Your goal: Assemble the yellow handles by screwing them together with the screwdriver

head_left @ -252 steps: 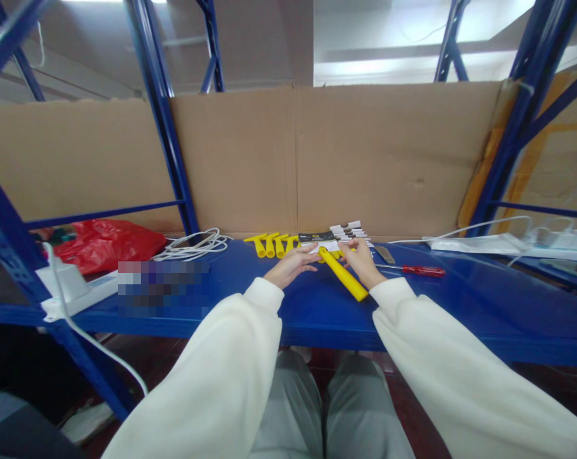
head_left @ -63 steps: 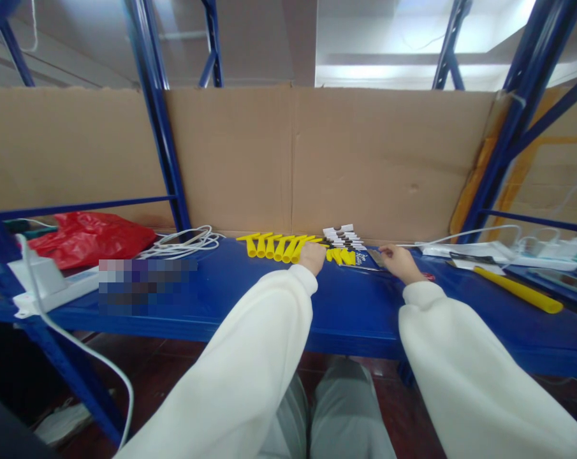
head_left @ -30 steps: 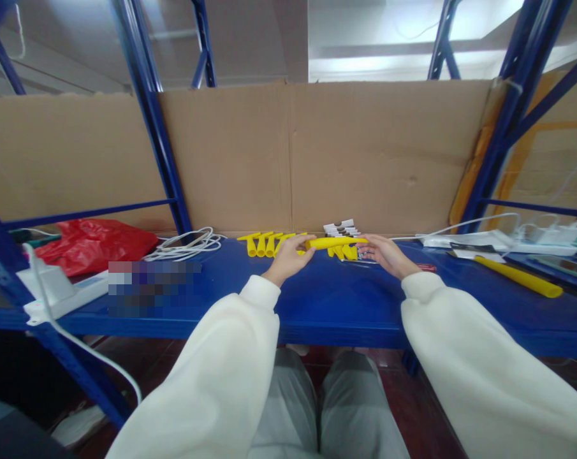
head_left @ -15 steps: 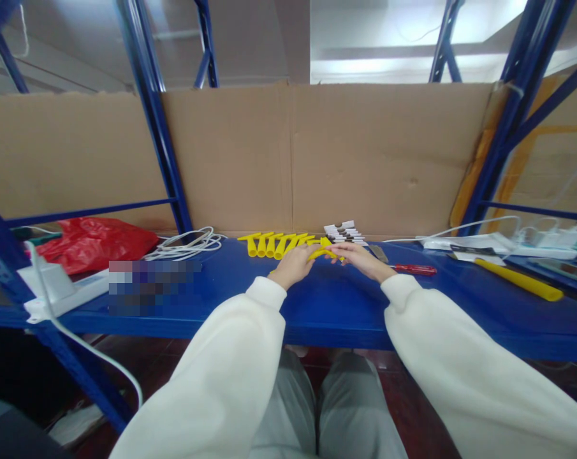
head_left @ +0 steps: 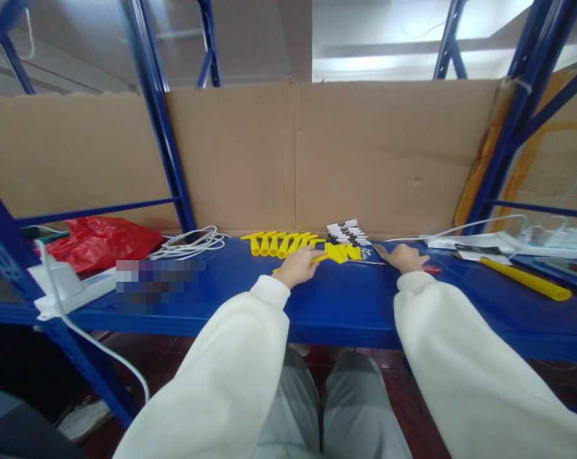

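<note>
In the head view my left hand (head_left: 298, 266) is closed around a yellow plastic piece (head_left: 321, 257), whose end sticks out past the fingers. At the right, my right hand (head_left: 405, 258) reaches over a screwdriver with a red handle (head_left: 431, 269). Its fingertips pinch the edge of a flat grey piece (head_left: 380, 250); the fingers are partly hidden. Between the hands lie several short yellow parts (head_left: 338, 252). Behind my left hand stands a row of yellow funnel-like pieces (head_left: 273, 245). White and black strips (head_left: 349, 232) lie stacked behind the short parts.
A blue shelf (head_left: 345, 306) bears everything, backed by a cardboard panel (head_left: 231, 159) between blue posts. On the left are a red plastic bag (head_left: 109, 243), coiled white cable (head_left: 192, 242) and a white power strip (head_left: 85, 293). A long yellow tube (head_left: 527, 280) lies at the right.
My right hand has left the yellow piece and moved right to the grey piece and screwdriver. My left hand still holds the yellow piece. More short yellow parts now show.
</note>
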`<action>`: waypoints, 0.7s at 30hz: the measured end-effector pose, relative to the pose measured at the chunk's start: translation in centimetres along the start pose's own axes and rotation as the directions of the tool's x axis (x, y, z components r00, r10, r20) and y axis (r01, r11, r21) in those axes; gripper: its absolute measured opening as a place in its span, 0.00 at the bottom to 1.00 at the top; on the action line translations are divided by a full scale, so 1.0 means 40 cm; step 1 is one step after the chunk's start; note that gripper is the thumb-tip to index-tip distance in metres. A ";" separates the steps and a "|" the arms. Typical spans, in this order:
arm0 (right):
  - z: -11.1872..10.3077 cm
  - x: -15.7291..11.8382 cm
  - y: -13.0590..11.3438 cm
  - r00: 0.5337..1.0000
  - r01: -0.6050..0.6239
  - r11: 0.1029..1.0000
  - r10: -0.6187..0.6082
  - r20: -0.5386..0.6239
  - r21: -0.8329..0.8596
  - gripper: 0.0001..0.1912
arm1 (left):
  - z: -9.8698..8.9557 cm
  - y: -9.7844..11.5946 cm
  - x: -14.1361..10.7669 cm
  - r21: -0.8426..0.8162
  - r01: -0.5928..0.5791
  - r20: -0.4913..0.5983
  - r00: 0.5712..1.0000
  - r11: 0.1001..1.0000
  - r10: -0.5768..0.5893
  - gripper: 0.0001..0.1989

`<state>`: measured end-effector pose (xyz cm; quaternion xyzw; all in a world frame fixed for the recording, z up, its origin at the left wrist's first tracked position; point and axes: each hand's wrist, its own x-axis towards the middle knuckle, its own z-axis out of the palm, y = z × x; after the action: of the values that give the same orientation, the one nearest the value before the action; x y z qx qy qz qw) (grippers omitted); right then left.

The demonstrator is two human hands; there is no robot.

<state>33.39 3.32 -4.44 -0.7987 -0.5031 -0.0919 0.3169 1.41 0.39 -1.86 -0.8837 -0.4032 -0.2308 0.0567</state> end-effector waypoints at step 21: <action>0.002 0.005 -0.057 0.996 -0.045 0.981 0.057 0.062 -0.190 0.22 | 0.007 0.005 -0.003 0.002 -0.037 0.046 0.998 0.999 0.037 0.21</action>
<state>31.53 4.19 -3.45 -0.8404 -0.4819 -0.1040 0.2253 1.60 0.26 -2.16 -0.8961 -0.3882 -0.2086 0.0531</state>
